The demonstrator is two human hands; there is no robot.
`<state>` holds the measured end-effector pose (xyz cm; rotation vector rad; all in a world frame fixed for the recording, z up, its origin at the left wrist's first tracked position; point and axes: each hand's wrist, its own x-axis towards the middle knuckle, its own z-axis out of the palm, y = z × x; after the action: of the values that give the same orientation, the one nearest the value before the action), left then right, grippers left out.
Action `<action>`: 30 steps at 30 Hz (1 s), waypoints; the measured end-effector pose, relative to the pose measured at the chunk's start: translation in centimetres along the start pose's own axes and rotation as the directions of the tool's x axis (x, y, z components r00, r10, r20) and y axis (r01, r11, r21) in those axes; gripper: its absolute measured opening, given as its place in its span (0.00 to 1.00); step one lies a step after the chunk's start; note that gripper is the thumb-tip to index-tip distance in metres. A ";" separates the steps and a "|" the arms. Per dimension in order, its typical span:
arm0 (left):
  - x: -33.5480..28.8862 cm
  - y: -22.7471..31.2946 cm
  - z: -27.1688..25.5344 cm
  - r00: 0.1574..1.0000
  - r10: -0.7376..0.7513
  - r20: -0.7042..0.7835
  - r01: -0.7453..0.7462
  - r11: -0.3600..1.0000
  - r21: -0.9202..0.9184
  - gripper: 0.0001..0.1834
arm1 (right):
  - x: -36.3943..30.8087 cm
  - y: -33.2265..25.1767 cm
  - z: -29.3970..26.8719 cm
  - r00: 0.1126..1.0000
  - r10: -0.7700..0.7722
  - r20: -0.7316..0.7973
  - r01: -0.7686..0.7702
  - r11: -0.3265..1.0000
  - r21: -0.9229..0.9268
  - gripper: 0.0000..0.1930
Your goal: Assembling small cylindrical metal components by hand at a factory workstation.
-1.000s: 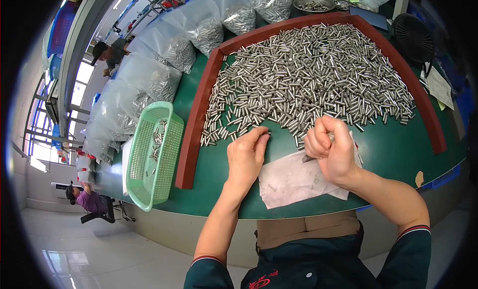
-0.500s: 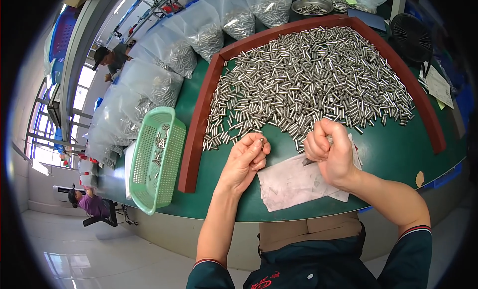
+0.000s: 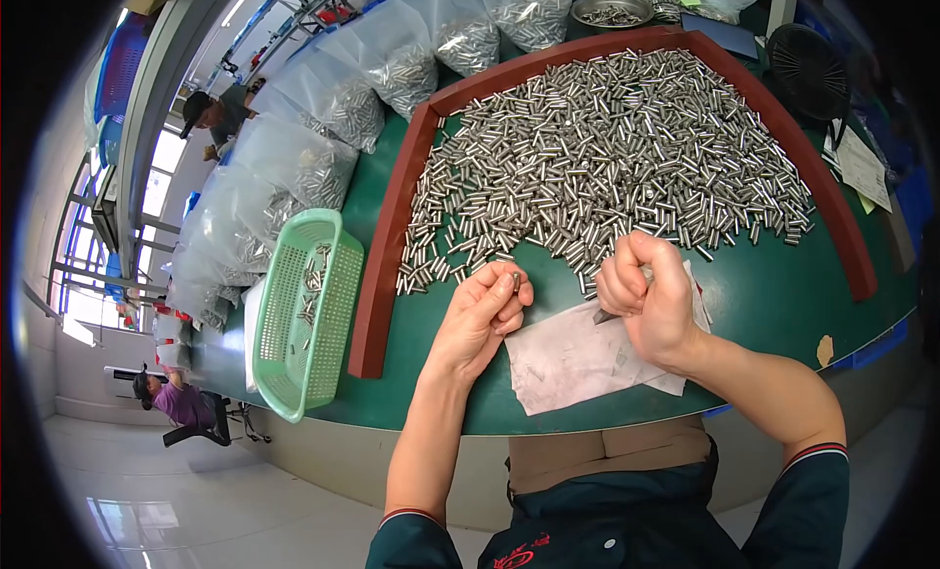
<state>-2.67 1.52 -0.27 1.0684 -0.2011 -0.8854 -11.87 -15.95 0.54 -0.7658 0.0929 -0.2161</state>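
My left hand (image 3: 482,314) is closed, with a small metal pin (image 3: 516,278) pinched between thumb and forefinger. To its right, my right hand (image 3: 648,300) makes a fist over a pale, smudged cloth (image 3: 563,363). A small grey tip (image 3: 603,316) sticks out below that fist; the rest of what it holds is hidden by the fingers. Beyond both hands spreads a wide heap of short shiny metal pins (image 3: 597,148) on the green table (image 3: 734,275).
A dark red raised frame (image 3: 387,265) borders the heap on three sides. A green plastic basket (image 3: 343,305) with some pins stands at the left. Clear bags of pins (image 3: 401,74), a metal bowl (image 3: 612,13) and a black fan (image 3: 808,74) line the back. Two people sit farther left.
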 end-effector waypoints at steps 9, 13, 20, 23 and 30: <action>-1.3 -1.4 3.7 0.936 0.343 0.080 -0.232 0.427 0.874 0.05 | 0.2 -0.1 -0.1 1.000 0.010 -0.001 -0.010 0.998 -0.059 0.19; -0.8 -2.3 4.0 0.869 0.336 0.363 -0.388 0.010 0.921 0.07 | 0.2 -0.2 0.1 1.000 0.013 -0.007 -0.013 0.998 -0.056 0.20; -0.7 -2.6 4.5 0.872 0.347 0.345 -0.364 -0.011 0.931 0.06 | -0.3 -0.2 0.0 0.998 -0.054 0.025 0.055 0.997 -0.061 0.20; -0.8 -2.8 4.3 0.874 0.370 0.316 -0.357 0.044 0.933 0.04 | -0.4 0.0 0.0 1.000 -0.028 0.010 0.029 0.999 -0.039 0.19; -0.8 -2.8 4.3 0.883 0.366 0.293 -0.337 0.060 0.939 0.04 | -0.3 0.1 -0.1 0.999 -0.035 0.017 0.035 0.999 0.000 0.17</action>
<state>-7.02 -1.33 -0.23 2.1604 -1.1416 -0.1225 -12.16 -15.85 0.39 -0.7703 0.0636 -0.2425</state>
